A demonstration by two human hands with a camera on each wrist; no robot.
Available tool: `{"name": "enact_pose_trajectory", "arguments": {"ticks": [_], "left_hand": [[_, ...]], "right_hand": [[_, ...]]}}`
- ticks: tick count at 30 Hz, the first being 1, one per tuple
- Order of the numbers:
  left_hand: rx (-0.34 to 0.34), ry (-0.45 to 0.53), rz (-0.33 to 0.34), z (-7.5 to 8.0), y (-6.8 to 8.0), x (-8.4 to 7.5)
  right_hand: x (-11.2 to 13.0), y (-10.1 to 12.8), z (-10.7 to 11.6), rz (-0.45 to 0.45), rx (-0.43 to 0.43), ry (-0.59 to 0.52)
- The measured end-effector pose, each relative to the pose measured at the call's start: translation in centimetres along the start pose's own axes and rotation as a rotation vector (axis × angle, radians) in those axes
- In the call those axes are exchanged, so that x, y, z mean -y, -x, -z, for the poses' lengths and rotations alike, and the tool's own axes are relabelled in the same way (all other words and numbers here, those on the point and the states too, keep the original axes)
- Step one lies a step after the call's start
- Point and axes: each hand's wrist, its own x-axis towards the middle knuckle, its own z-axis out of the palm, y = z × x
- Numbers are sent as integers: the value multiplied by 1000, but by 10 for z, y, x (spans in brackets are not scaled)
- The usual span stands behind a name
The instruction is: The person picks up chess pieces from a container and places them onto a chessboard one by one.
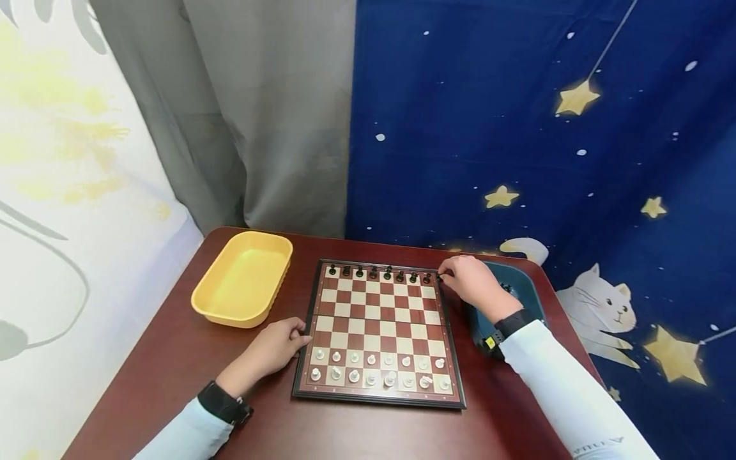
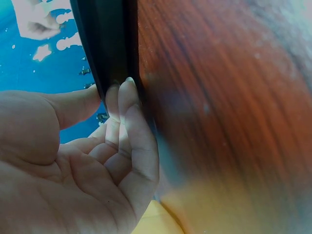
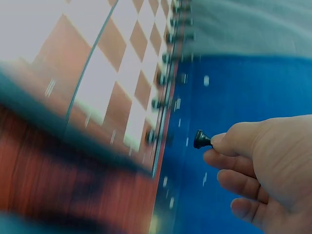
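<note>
My right hand (image 1: 473, 281) is over the far right corner of the chessboard (image 1: 372, 327). Its thumb and forefinger pinch a small black chess piece (image 3: 201, 140), base outward; the fingers hide its top. My left hand (image 1: 275, 348) holds the board's left edge, thumb against one side and fingertips (image 2: 128, 92) against the other. A row of black pieces (image 1: 387, 273) stands along the board's far rank. Two rows of white pieces (image 1: 370, 378) fill the near ranks.
A yellow tub (image 1: 204, 300) stands left of the board. To the right, partly behind my right forearm, is a dark teal tub (image 1: 531, 287) with dark pieces inside. Beyond the brown table (image 1: 339, 434) hang a grey curtain and a blue starry one.
</note>
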Motion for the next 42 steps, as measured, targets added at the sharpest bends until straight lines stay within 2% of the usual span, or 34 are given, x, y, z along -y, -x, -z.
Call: {"name": "enact_pose_trajectory", "arguments": {"ticks": [6, 12, 25, 31, 36, 42], "left_hand": [[0, 5, 7, -4, -6, -4], [-18, -1, 1, 1, -2, -2], [-8, -11, -6, 1, -2, -3], [-3, 1, -8, 2, -2, -3], [-7, -9, -11, 2, -2, -2], [-4, -12, -9, 0, -3, -2]], "right_hand": [[44, -29, -10, 94, 31, 10], [91, -65, -26, 213, 26, -4], [161, -108, -50, 357, 63, -45], [179, -116, -67, 382, 89, -53], [182, -114, -82, 375, 137, -54], [182, -112, -89, 351, 132, -46]]}}
